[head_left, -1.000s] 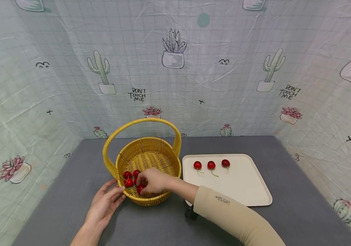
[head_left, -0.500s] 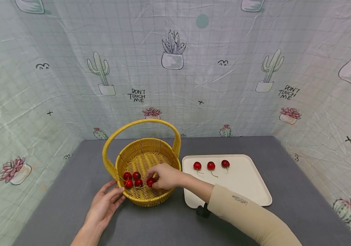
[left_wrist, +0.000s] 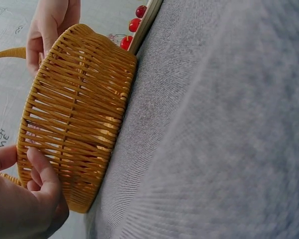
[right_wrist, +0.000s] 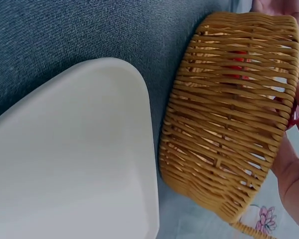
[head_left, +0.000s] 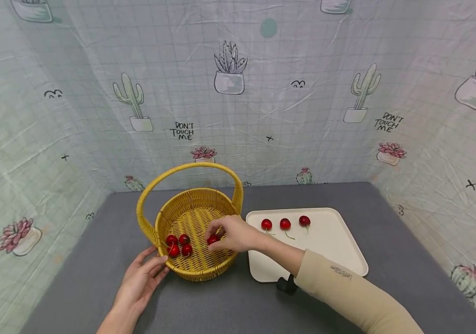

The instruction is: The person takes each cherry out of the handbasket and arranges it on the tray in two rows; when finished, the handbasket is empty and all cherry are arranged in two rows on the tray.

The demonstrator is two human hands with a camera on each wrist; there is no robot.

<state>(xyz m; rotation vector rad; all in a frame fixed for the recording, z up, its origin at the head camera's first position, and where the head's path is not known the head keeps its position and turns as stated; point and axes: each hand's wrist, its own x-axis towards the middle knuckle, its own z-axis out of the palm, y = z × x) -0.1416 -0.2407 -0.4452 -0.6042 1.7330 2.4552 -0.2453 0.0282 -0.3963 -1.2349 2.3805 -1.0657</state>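
Head: cherry (head_left: 212, 239) in right grip (head_left: 235, 234)

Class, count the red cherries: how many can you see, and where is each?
8: three cherries in a row on the white tray, four grouped at the left inside the yellow basket, one pinched by the right hand. That hand could hide more.
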